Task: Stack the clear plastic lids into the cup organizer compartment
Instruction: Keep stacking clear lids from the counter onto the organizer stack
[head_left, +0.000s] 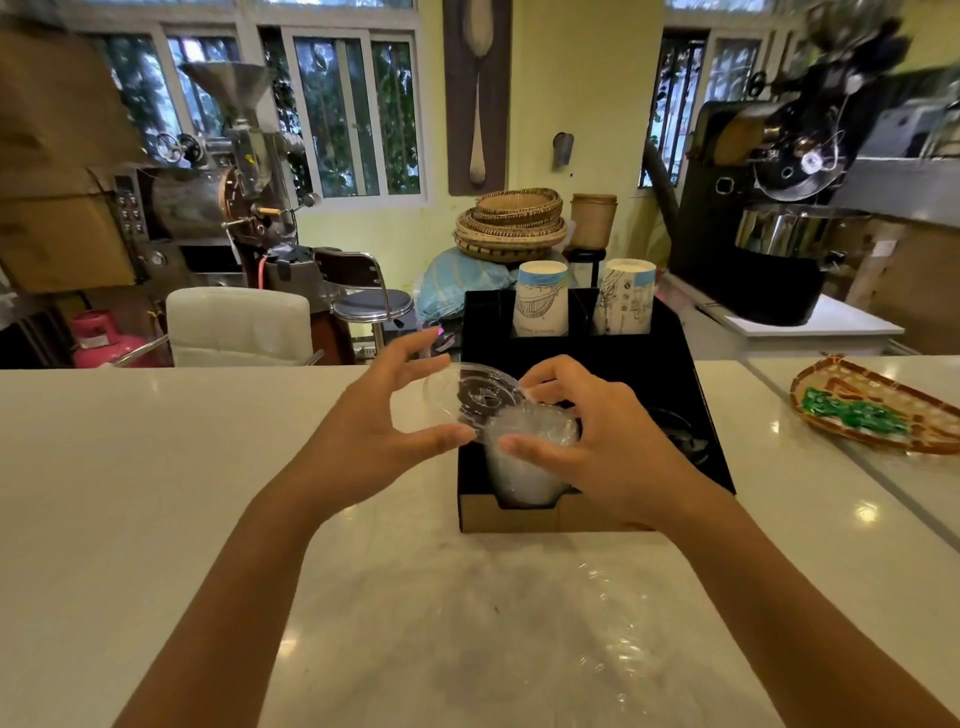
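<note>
A black cardboard cup organizer (670, 358) stands on the white counter. In its front left compartment sits a stack of clear plastic lids (519, 467). One clear lid (470, 392) is tilted over the top of that stack, its left edge sticking out past the organizer wall. My right hand (587, 436) grips the stack's top and the tilted lid with thumb and fingertips. My left hand (384, 415) hovers just left of the lid with fingers spread, thumb tip near the stack's rim; contact is unclear.
Two stacks of printed paper cups (540, 299) (626, 296) stand in the organizer's back compartments. A woven tray with green packets (872, 410) lies at the right. A crumpled clear plastic wrap (608, 639) lies on the counter (156, 467) near me. A white chair (239, 325) stands behind the counter.
</note>
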